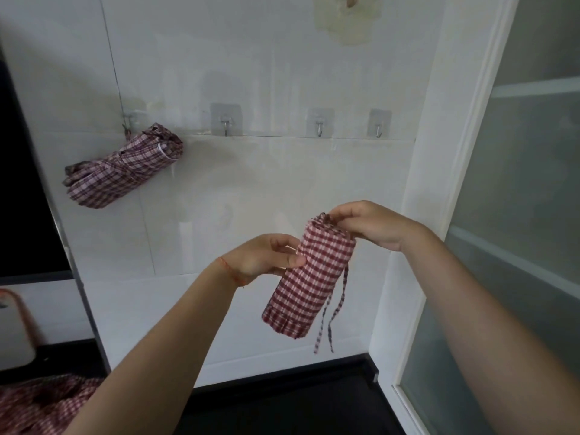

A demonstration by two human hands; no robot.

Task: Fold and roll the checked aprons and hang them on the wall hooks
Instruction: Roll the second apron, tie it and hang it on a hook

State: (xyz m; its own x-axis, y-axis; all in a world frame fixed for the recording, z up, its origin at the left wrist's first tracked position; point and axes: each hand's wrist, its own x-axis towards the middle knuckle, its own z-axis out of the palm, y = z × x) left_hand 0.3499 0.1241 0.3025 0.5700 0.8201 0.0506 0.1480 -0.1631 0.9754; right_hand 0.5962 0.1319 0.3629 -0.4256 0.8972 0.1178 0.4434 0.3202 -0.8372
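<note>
- The left hand (270, 255) grips the upper side of a rolled apron (309, 277), thumb across the front of the cloth and fingers curled behind it.
- The right hand (370, 226) pinches the gathered top end of the same roll between fingertips and thumb.
- The roll is held in the air in front of the white tiled wall (251, 73), tilted, its top toward the right hand and its lower end down to the left.
- It is a tight cylinder of red-and-white check; two thin ties (332, 312) hang loose from its right side, past its lower end.
- Open wall lies between the roll and the row of hooks above; three hooks (319, 128) stand bare there.
- A second rolled apron (125, 167), in a paler purplish check, hangs slanted from the leftmost hook (127, 120), well apart from the hands.
- A white door frame with frosted glass (518, 183) closes in the right side, near the right forearm.
- More red checked cloth (40, 406) lies at the lower left, cut off by the picture's edge and partly hidden behind the left arm.
- A dark worktop (298, 403) runs along the foot of the wall.
- A blurred pale object (15, 328) at the left edge is hard to make out.
</note>
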